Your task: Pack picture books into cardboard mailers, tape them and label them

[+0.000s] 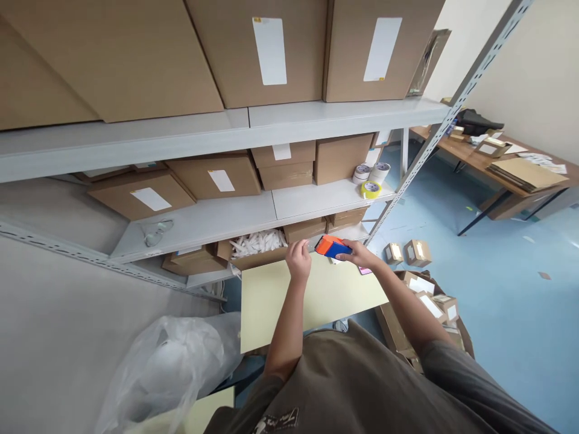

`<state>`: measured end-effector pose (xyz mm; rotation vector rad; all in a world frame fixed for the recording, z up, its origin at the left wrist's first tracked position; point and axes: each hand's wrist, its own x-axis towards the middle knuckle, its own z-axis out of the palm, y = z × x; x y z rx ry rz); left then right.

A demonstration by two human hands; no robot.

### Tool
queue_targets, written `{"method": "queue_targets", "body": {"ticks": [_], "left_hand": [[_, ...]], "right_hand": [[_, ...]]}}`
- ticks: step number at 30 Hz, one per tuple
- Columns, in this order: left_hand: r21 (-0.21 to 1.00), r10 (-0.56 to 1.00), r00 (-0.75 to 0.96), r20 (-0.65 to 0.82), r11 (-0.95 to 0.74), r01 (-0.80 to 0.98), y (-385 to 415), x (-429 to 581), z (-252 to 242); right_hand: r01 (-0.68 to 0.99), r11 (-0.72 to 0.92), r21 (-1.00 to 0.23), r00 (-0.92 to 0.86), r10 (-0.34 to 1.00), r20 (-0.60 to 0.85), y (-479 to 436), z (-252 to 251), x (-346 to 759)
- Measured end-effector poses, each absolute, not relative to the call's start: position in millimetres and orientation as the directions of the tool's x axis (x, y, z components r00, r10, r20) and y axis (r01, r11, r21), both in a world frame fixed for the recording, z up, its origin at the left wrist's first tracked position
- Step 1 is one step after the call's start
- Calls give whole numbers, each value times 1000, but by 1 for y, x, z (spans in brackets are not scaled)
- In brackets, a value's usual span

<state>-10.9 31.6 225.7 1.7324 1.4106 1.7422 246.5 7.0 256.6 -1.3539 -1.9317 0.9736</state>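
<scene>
An orange and blue handheld device [332, 246] is gripped in my right hand [357, 254], its orange end pointing left. My left hand [299, 260] is closed just left of that end, its fingertips pinched together; what they hold, if anything, is too small to make out. Both hands are above a pale yellow tabletop [271, 301]. Partly hidden beneath my right hand, a pink-edged flat item [364, 270] lies on the tabletop.
A grey shelving rack [312, 123] with cardboard boxes [289, 54] stands in front. Tape rolls [371, 190] sit on its middle shelf. Small boxes [418, 252] are on the floor at right, near a brown table [506, 163]. A plastic bag [176, 361] bulges at lower left.
</scene>
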Motion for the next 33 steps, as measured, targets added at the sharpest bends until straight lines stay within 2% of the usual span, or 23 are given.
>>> {"method": "queue_targets", "body": {"ticks": [2, 5, 7, 11, 15, 17, 21, 28, 33], "left_hand": [[770, 734, -306, 606, -446, 456, 32, -1, 222], [851, 773, -405, 489, -322, 414, 38, 9, 219], [877, 829, -368, 422, -270, 398, 45, 11, 218], [854, 918, -162, 361, -256, 454, 58, 12, 221], [921, 958, -232, 170, -70, 384, 64, 11, 222], [927, 957, -265, 121, -13, 375, 62, 8, 221], [909, 961, -262, 88, 30, 415, 51, 4, 218], [921, 937, -330, 117, 22, 388, 35, 11, 207], [907, 930, -345, 123, 36, 420, 32, 10, 208]], "right_hand": [[547, 278, -789, -358, 930, 79, 20, 258, 251], [602, 351, -717, -408, 907, 101, 41, 253, 259], [654, 377, -656, -410, 905, 112, 57, 246, 264], [763, 369, -531, -340, 927, 156, 100, 232, 276], [835, 374, -404, -309, 926, 219, 158, 228, 292], [859, 367, -355, -303, 926, 224, 191, 229, 303], [899, 336, -281, -299, 940, 166, 252, 231, 321], [953, 192, -235, -209, 977, -47, 295, 223, 327], [954, 150, -259, -139, 989, 57, 288, 215, 327]]}}
